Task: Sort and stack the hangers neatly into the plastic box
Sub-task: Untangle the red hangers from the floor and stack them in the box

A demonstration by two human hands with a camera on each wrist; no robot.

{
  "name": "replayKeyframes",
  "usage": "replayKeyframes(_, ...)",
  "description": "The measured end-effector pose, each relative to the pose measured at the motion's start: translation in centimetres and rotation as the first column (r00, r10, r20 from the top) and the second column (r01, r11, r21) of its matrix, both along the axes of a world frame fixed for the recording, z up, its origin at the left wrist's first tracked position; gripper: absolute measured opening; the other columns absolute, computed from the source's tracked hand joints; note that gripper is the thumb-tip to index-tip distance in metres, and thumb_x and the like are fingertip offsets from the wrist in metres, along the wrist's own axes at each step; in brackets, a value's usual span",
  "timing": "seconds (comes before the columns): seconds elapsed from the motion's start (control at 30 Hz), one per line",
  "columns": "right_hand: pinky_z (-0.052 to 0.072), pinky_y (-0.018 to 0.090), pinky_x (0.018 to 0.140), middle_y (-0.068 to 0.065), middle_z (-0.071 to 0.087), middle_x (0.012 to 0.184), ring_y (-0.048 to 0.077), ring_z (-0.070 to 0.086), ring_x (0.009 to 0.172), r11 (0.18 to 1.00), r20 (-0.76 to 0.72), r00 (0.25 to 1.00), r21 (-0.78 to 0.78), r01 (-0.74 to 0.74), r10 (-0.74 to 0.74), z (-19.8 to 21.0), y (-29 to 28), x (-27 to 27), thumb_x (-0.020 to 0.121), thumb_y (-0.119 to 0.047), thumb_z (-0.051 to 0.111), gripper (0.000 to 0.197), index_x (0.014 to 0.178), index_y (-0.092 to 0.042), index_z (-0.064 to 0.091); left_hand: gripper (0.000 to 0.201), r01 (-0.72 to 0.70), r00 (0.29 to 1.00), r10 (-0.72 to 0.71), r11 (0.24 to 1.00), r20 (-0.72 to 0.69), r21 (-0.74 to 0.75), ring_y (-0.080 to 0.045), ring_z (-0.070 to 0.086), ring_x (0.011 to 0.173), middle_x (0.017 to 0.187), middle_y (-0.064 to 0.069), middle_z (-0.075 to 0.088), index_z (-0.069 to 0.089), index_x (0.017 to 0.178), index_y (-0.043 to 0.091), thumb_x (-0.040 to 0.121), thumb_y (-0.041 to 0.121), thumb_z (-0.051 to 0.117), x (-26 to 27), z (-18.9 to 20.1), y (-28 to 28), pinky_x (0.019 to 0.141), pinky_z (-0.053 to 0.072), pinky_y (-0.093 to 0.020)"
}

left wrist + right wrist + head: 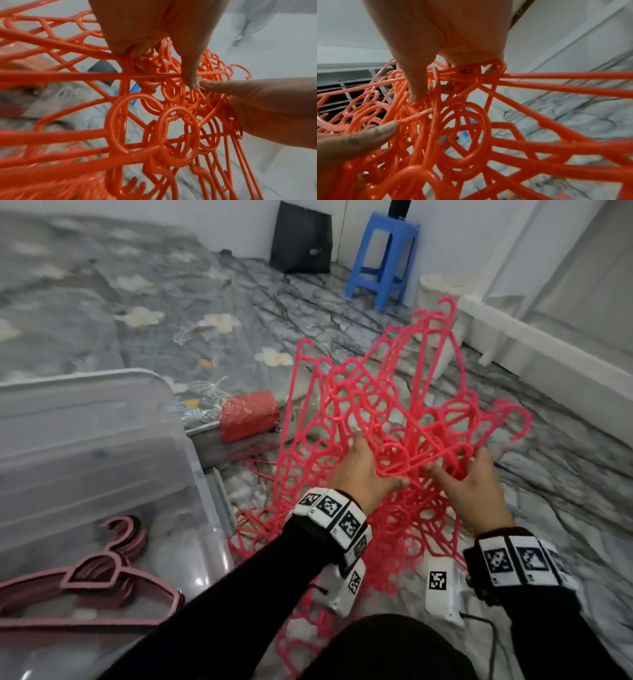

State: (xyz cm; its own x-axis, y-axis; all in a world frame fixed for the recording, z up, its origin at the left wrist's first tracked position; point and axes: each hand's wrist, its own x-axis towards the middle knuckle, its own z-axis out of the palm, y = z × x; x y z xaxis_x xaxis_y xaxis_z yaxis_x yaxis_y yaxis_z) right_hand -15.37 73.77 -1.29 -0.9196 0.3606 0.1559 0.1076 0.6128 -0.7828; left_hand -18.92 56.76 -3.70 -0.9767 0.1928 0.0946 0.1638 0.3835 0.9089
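Both my hands in a snarl of red hangers, beside the plastic box.

My left hand (363, 474) and right hand (474, 489) each curl fingers through the tangled red hangers (394, 419), lifted above the marble floor (565, 474); how many there are I can't tell, perhaps dozens. The plastic box (102, 440), cut off at left, holds stacked pink hangers (85, 580). A mattress (85, 302) and blue stool (383, 258) lie beyond.

Grey marbled floor (342, 313); blue stool (383, 258) by white wall (239, 220); floral mattress (102, 302) left.
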Motion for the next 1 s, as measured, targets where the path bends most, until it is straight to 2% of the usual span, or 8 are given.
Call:
replayKeyframes(0.17,0.047,0.048,0.093,0.004,0.064,0.105,0.026,0.062,0.1,0.999,-0.165,0.985,0.013,-0.052,0.054,7.8,-1.1,-0.9,0.076,-0.031,0.076,0.048,0.109,-0.017,0.044,0.086,-0.051,0.984,0.054,0.999,-0.168,0.019,-0.023,0.063,0.1,0.106,0.001,0.063,0.036,0.125,0.013,0.061,0.039,0.087,-0.9,7.6,-1.5,0.087,0.049,-0.038)
replayKeyframes(0.27,0.048,0.047,0.09,0.004,0.063,0.101,0.022,0.063,0.093,0.992,-0.256,0.958,0.01,-0.128,0.126,11.9,-3.6,-1.3,0.075,-0.026,0.077,0.046,0.107,-0.019,0.044,0.101,-0.069,0.972,0.075,0.997,-0.221,0.038,-0.021,0.06,0.108,0.118,-0.003,0.062,0.028,0.138,0.008,0.062,0.041,0.086,-1.0,11.3,-3.9,0.093,0.047,-0.036)
replayKeyframes(0.43,0.048,0.052,0.088,0.0,0.063,0.093,0.025,0.064,0.091,0.974,-0.279,0.933,0.072,-0.216,0.227,17.0,-9.1,-2.2,0.073,-0.036,0.076,0.049,0.102,-0.021,0.04,0.093,-0.102,0.949,0.142,0.983,-0.283,0.153,-0.021,0.059,0.113,0.124,-0.007,0.058,0.029,0.136,0.005,0.065,0.027,0.086,0.1,15.8,-9.8,0.1,0.045,-0.039)
replayKeyframes(0.53,0.049,0.048,0.087,-0.012,0.058,0.081,0.017,0.062,0.083,0.958,-0.291,0.912,0.105,-0.268,0.288,18.7,-13.4,-2.2,0.072,-0.039,0.077,0.05,0.1,-0.022,0.04,0.09,-0.162,0.935,0.203,0.974,-0.292,0.158,-0.016,0.06,0.11,0.122,-0.003,0.059,0.03,0.134,0.009,0.066,0.027,0.086,1.6,17.5,-14.2,0.1,0.045,-0.035)
replayKeyframes(0.6,0.048,0.045,0.086,-0.017,0.055,0.077,0.01,0.06,0.078,0.943,-0.292,0.897,0.127,-0.309,0.333,19.2,-16.5,-2.0,0.072,-0.041,0.076,0.049,0.099,-0.023,0.041,0.083,-0.233,0.918,0.269,0.961,-0.292,0.15,-0.006,0.061,0.1,0.11,0.004,0.062,0.036,0.128,0.011,0.065,0.027,0.086,2.8,17.8,-17.4,0.093,0.047,-0.02)
replayKeyframes(0.7,0.046,0.045,0.091,-0.019,0.055,0.082,0.013,0.061,0.087,0.906,-0.261,0.867,0.13,-0.403,0.423,18.5,-21.2,-1.6,0.073,-0.039,0.076,0.047,0.103,-0.024,0.042,0.071,-0.321,0.901,0.347,0.937,-0.261,0.136,0.012,0.057,0.076,0.093,0.012,0.06,0.044,0.121,0.008,0.065,0.02,0.086,4.9,17.2,-21.9,0.066,0.042,-0.001)
replayKeyframes(0.8,0.042,0.049,0.095,-0.004,0.065,0.103,0.024,0.062,0.102,0.871,-0.192,0.85,0.106,-0.479,0.491,16.3,-25.8,-1.1,0.075,-0.04,0.074,0.056,0.116,-0.015,0.045,0.069,-0.383,0.894,0.401,0.916,-0.199,0.122,0.013,0.054,0.073,0.092,0.012,0.057,0.044,0.122,0.007,0.066,0.011,0.085,7.1,15.6,-25.9,0.061,0.041,0.0)
replayKeyframes(1.0,0.045,0.046,0.092,0.004,0.067,0.107,0.03,0.062,0.103,0.816,-0.094,0.813,0.141,-0.561,0.575,10.9,-33.1,-0.1,0.077,-0.045,0.07,0.06,0.118,-0.015,0.038,0.058,-0.513,0.846,0.523,0.852,-0.107,0.103,0.016,0.055,0.063,0.085,0.011,0.057,0.047,0.11,0.009,0.065,0.002,0.083,10.5,11.1,-32.1,0.057,0.04,0.001)
